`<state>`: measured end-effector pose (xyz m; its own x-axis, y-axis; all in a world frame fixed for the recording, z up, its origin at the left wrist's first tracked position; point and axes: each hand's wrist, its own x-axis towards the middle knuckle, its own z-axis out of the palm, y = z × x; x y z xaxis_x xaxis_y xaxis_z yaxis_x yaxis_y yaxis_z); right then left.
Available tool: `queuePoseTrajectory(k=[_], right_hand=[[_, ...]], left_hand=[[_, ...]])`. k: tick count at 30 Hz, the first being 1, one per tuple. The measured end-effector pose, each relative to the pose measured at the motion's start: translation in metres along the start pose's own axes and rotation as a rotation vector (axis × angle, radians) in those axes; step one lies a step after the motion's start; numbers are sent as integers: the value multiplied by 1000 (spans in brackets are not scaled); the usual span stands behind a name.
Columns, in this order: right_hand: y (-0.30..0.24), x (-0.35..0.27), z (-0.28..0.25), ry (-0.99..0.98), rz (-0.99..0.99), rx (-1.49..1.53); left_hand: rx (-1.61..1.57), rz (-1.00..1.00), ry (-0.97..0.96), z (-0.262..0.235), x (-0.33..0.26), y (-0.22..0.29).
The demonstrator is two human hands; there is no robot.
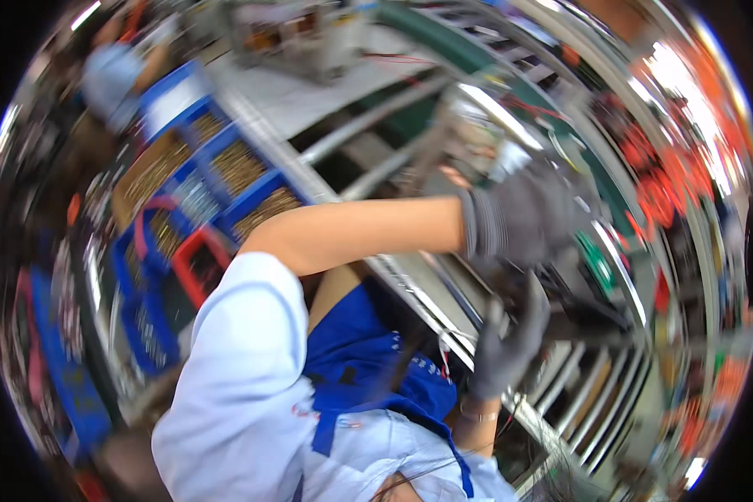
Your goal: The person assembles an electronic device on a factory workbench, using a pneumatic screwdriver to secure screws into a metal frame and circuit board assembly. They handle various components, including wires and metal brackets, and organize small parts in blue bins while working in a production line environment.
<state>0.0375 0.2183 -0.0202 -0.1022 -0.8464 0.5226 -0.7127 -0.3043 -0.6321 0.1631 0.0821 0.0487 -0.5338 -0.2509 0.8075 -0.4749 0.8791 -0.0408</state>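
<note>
My left hand [531, 213], in a grey knit glove, reaches across to the right over the line. Its fingers are smeared by motion, so its grip cannot be made out. Below it, my right hand [510, 339], also gloved in grey, points upward with thumb and fingers apart. A dark, flat-looking part [577, 297] lies beside both hands; its kind is too blurred to tell. Just past it sits a small green piece [595, 261]. Whether either hand touches the dark part is unclear.
Blue bins [217, 197] of brass-coloured and silvery small hardware stand at left, near a red-framed item [202, 263]. Metal rollers [594, 393] run at lower right beside a rail. Another person [113, 79] is at far left. Orange-red items [665, 188] line the right side.
</note>
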Motion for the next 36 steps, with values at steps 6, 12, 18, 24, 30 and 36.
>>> queuePoseTrajectory(k=[6,12,18,24,30,36], right_hand=[[24,-37,5,-42,32,0],[20,-35,24,-114,119,69],[-10,-16,56,-210,-41,166],[-26,-14,49,-152,-66,164],[5,-34,35,-174,98,108],[0,-33,31,-191,67,126]], left_hand=[[245,-6,-285,-91,-175,-40],[748,-1330,-1097,-253,-312,-99],[709,-1158,-1004,-207,-302,-116],[537,-1201,-1126,-193,-339,-175],[148,-1553,-638,-224,-346,-193],[-338,-1945,-62,-248,-358,-196]])
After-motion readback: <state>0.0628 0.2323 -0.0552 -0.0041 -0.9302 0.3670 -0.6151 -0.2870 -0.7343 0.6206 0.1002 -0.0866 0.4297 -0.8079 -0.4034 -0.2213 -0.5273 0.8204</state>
